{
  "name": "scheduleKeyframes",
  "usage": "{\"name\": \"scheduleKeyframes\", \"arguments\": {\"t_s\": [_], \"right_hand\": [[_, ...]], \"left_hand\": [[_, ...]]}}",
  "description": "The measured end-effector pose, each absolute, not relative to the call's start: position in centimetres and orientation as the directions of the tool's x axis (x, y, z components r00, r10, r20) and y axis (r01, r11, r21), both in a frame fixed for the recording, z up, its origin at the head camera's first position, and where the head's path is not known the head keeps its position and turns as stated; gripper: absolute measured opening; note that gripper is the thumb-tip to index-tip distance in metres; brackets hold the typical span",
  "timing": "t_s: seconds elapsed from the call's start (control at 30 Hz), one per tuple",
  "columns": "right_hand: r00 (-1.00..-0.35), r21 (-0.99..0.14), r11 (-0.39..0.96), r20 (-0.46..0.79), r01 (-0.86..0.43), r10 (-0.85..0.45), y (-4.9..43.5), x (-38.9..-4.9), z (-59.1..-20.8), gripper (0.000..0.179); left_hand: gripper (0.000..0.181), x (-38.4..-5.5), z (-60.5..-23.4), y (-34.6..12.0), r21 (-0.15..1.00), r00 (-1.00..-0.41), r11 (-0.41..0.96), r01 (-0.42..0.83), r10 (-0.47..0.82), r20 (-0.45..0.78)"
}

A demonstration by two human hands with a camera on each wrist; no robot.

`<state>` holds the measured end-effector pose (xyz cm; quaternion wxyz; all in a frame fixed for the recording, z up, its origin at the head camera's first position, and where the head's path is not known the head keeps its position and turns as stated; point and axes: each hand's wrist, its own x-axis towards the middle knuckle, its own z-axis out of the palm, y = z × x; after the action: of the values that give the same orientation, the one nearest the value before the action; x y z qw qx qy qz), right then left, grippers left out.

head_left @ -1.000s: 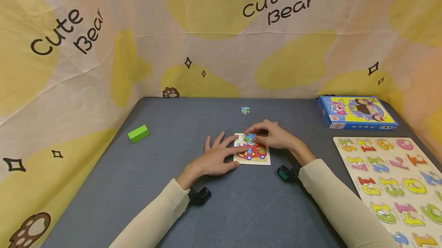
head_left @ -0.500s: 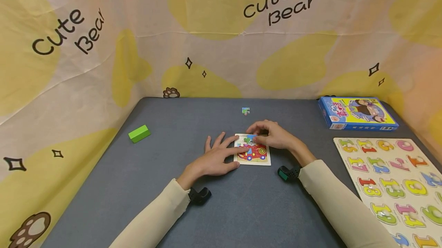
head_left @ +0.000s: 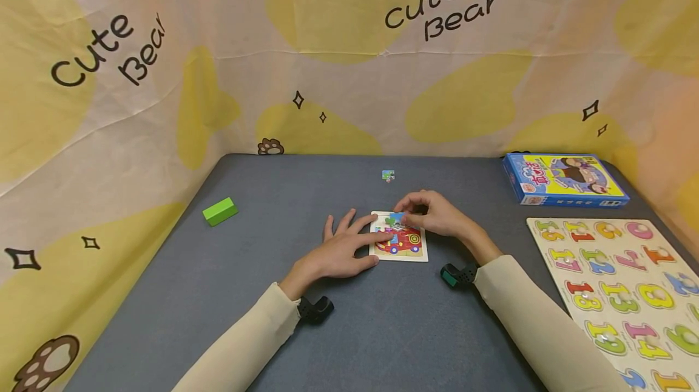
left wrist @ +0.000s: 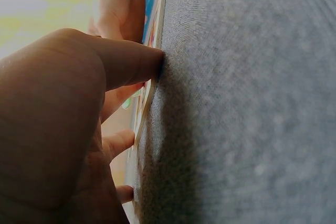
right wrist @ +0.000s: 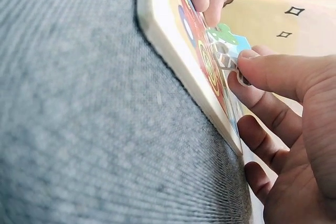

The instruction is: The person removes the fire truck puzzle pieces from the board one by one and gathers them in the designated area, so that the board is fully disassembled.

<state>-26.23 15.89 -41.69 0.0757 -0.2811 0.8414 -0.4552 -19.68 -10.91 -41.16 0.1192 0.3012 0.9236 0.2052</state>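
Observation:
A small framed jigsaw puzzle [head_left: 401,256] with a red car picture lies flat on the dark table in the head view. My left hand [head_left: 341,253] spreads over its left side, with fingertips resting on the picture and the thumb at the near left edge. At the far right part of the puzzle is my right hand [head_left: 437,213]. In the right wrist view, its thumb and index finger pinch a blue and green puzzle piece [right wrist: 233,45], tilted up over the picture. The piece's lower side is partly hidden.
A loose puzzle piece [head_left: 388,175] lies beyond the frame near the table's back. On the left sits a green block [head_left: 220,212]. To the right are a blue box [head_left: 568,178] and a large number board [head_left: 590,240], partly behind my right sleeve.
My right fingers have shifted slightly right at the puzzle's top edge, still pinching the piece. The left hand keeps its place on the puzzle.

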Motion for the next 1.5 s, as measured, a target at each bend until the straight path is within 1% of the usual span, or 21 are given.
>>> {"name": "scheduleKeyframes", "arguments": {"t_s": [0.3,0.53,0.83,1.17,1.5], "right_hand": [[-0.847,-0.819,0.411,0.160,-0.401,-0.507,16.2,-26.5,-41.8,0.018],[-0.874,-0.840,0.400,0.163,-0.367,-0.458,16.5,-26.9,-41.8,0.016],[-0.900,-0.869,0.372,0.166,-0.327,-0.403,16.9,-27.8,-42.2,0.020],[-0.930,-0.878,0.399,0.120,-0.263,-0.348,17.1,-28.8,-42.3,0.023],[-0.947,-0.868,0.436,0.110,-0.240,-0.303,17.7,-30.2,-42.3,0.024]], "left_hand": [[0.053,-19.7,-41.0,-11.0,0.445,-0.786,0.731,0.517,0.611,-0.090],[0.052,-19.8,-41.0,-11.0,0.444,-0.785,0.728,0.522,0.614,-0.083],[0.052,-19.7,-40.8,-11.0,0.437,-0.786,0.736,0.517,0.610,-0.097],[0.053,-19.5,-40.9,-10.9,0.438,-0.791,0.740,0.510,0.604,-0.099],[0.053,-19.6,-41.1,-11.0,0.441,-0.787,0.737,0.513,0.609,-0.103]]}}
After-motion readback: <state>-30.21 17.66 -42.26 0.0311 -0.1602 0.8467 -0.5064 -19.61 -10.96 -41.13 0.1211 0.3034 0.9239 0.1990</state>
